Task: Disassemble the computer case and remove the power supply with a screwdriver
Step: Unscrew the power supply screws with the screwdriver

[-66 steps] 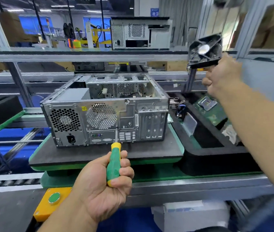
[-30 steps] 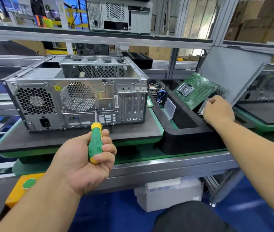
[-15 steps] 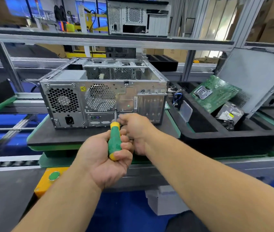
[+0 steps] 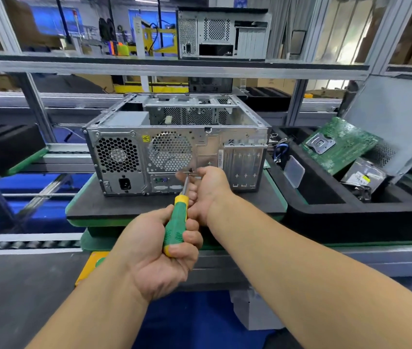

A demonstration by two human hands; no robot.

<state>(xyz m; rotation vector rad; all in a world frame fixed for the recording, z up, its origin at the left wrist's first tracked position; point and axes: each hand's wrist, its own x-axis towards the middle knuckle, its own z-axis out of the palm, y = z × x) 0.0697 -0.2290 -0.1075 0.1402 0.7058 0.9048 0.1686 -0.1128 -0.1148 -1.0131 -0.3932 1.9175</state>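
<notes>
At frame centre, the left hand [image 4: 157,250] grips the screwdriver [image 4: 176,222]; the right hand [image 4: 208,190] pinches its shaft against the computer case [image 4: 237,152] rear.

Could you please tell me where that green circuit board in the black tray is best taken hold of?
Take the circuit board by its raised upper edge, coming from above. It leans tilted in the black tray, so that edge stands free, while its lower edge is tucked behind a boxy metal part. A grip on bare edges probably spares the socket.

A yellow warning triangle sticker [image 4: 145,139] marks the computer case [image 4: 240,137] rear.
</notes>
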